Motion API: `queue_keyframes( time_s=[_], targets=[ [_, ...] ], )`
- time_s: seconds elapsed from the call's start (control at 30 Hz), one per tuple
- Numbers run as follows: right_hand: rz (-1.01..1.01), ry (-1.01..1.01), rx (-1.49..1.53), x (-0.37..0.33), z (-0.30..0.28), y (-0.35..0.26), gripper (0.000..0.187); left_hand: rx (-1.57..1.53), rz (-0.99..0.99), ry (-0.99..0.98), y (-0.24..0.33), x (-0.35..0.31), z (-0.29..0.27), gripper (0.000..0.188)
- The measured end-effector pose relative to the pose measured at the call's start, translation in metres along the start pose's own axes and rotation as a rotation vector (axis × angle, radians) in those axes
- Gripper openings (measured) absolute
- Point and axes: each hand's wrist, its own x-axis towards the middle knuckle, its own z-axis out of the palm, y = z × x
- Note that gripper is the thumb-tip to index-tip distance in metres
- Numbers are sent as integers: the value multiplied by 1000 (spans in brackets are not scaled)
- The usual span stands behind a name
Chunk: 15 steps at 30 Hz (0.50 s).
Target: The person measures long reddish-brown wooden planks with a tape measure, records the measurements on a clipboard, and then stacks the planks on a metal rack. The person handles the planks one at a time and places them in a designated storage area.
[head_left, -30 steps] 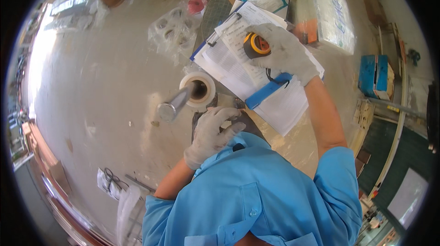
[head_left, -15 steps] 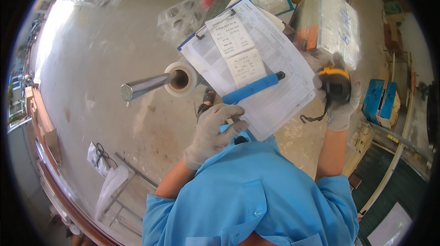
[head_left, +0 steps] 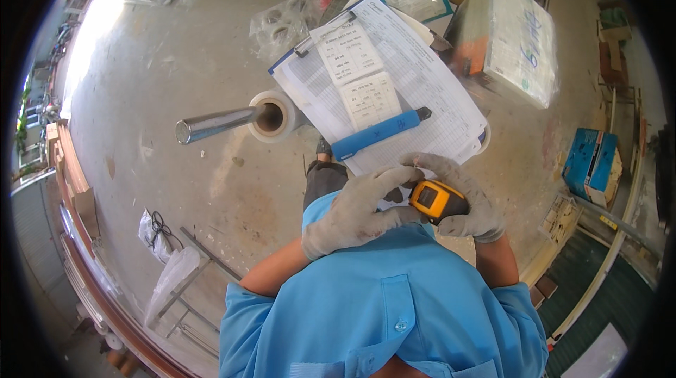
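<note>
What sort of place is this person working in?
Probably a workshop or packing area: there's a film-wrapped box, what looks like a packing film roll, and a tape measure.

Right hand [head_left: 482,198] grips tape measure [head_left: 435,199], left hand [head_left: 360,207] at its 9 o'clock. From tape measure: clipboard [head_left: 282,61] 11 o'clock, roll [head_left: 284,119] 10, box [head_left: 520,43] 1.
</note>
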Motion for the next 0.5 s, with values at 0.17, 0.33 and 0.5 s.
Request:
queue_keyframes(
  time_s=[0.17,0.33,0.5],
  targets=[
    [-49,-48,-52,0,-4,9,105,-35,63,10,-10,-2,5,50],
    [-102,-65,-112,-5,-8,11,109,-70,56,10,-10,-3,13,48],
    [-134,-65,-130,-12,-11,12,111,-95,11,-66,-9,-1,17,50]
  ],
)
